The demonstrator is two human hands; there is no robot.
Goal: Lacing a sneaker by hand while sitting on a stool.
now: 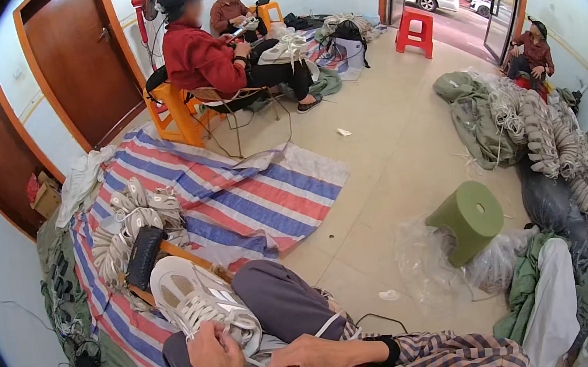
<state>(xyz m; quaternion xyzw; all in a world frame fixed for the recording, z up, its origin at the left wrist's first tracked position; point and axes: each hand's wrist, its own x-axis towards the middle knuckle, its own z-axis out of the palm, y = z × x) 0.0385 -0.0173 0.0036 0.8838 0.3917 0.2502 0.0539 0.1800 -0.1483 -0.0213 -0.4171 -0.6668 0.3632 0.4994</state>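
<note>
White sneaker point(194, 300) sits on my lap, near left, toe pointing far-left, sole down so the laces face up at me. My left hand point(217, 361) is at the lace area, fingers point(217, 334) pinched on a white lace, probably to thread or tighten it. My right hand point(313, 359) lies flat on my thigh beside the shoe, fingers loose, gripping nothing, likely steadying the shoe's heel end. Shoe is white mesh with grey trim, chunky sole, laces partly criss-crossed.

Left of me, more white shoes point(128, 224) are heaped on a striped tarp point(251, 196), within reach. Green stool point(471, 218) tipped on the floor at right, by clear plastic bags. Far side: a seated person in red point(207, 57) holds another shoe.
</note>
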